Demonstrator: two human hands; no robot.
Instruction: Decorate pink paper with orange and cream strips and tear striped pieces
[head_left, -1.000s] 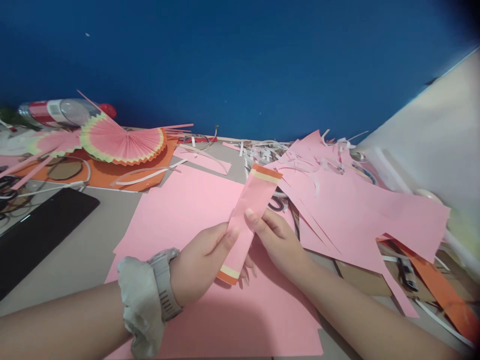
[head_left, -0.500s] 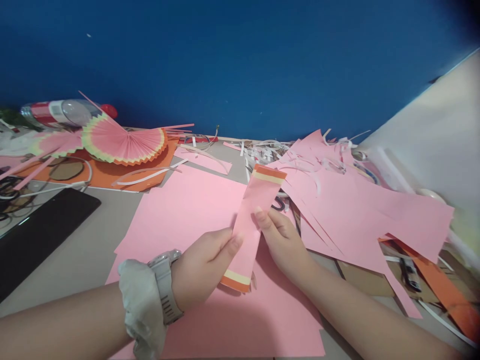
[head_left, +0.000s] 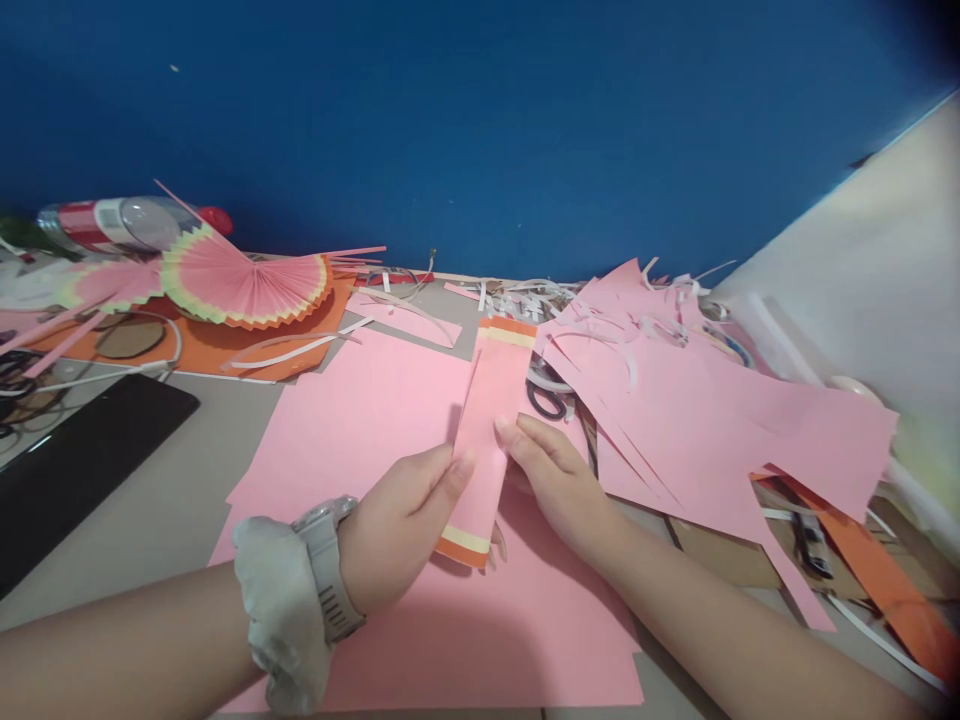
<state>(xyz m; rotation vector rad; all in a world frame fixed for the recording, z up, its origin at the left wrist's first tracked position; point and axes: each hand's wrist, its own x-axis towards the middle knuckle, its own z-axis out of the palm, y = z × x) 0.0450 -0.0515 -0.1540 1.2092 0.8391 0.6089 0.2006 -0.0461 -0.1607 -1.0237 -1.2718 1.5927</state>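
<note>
Between my two hands is a folded pink paper strip (head_left: 491, 410) with cream and orange bands at both ends, tilted slightly to the right at its top. My left hand (head_left: 409, 520) pinches its left edge, thumb in front and fingers behind. On the right edge, my right hand (head_left: 559, 475) grips it with the thumb laid on the front face. A second layer stands slightly apart along the strip's left side. Below lie large pink paper sheets (head_left: 375, 400). Scissors (head_left: 546, 398) show partly, their handle just right of the strip.
Pleated paper fans (head_left: 251, 280) rest on orange paper (head_left: 300, 355) at the back left, near a plastic bottle (head_left: 142, 222). A black phone (head_left: 90, 465) lies at left. Cut pink paper (head_left: 697, 410), white scraps and a box cutter (head_left: 812, 545) cover the right side.
The strip has turned more upright and its top has shifted left, uncovering more of the scissors handle. Both hands keep their hold.
</note>
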